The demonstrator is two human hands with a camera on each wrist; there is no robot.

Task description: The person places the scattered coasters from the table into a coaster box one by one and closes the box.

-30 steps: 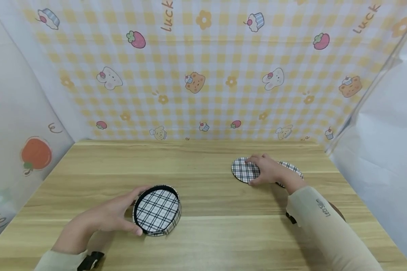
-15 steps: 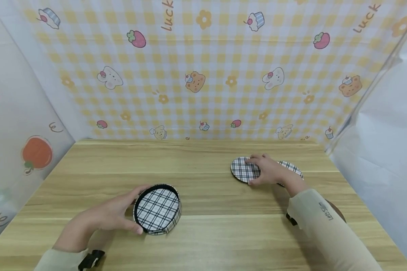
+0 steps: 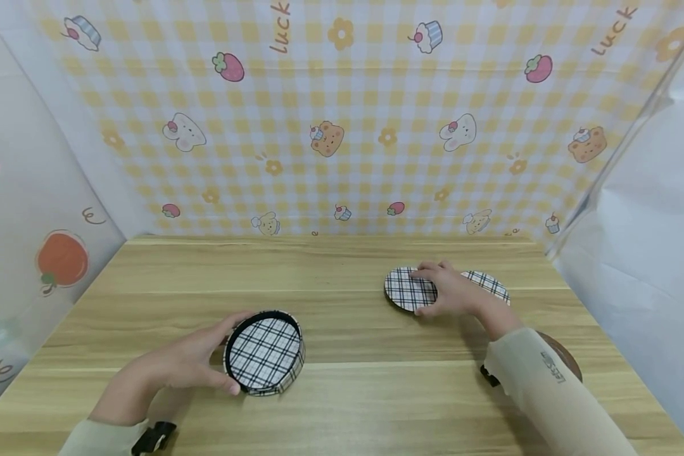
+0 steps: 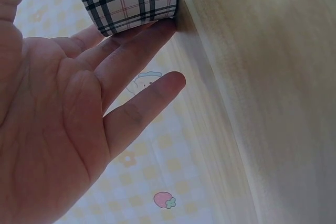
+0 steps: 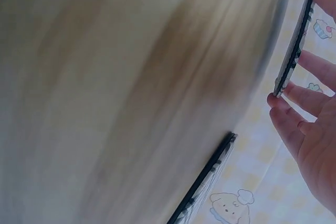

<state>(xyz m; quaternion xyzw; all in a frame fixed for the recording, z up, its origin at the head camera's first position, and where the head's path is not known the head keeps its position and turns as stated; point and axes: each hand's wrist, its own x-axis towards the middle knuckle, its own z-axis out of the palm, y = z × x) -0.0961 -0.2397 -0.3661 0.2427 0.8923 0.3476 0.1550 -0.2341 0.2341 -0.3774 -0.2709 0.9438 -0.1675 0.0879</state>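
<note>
A round plaid coaster holder [image 3: 265,354] with a black inner rim stands on the table at left, a plaid disc lying inside it. My left hand [image 3: 190,358] holds its side, thumb in front and fingers behind; the left wrist view shows the fingers against the plaid wall [image 4: 131,1]. At right, my right hand [image 3: 453,291] grips a round black-and-white plaid coaster [image 3: 405,288] by its edges. In the right wrist view this coaster [image 5: 294,45] is clear of the table, between thumb and fingertips. A second plaid coaster [image 3: 487,283] lies behind the right wrist, partly hidden.
A brown round object [image 3: 567,356] shows from behind the right sleeve; most of it is hidden. The wooden table [image 3: 342,272] ends at a yellow checked backdrop [image 3: 365,177], with white sheets at both sides.
My right hand has lifted its coaster slightly and brought it a little left and nearer, showing more of the second coaster and the brown object. My left hand and the holder have not moved.
</note>
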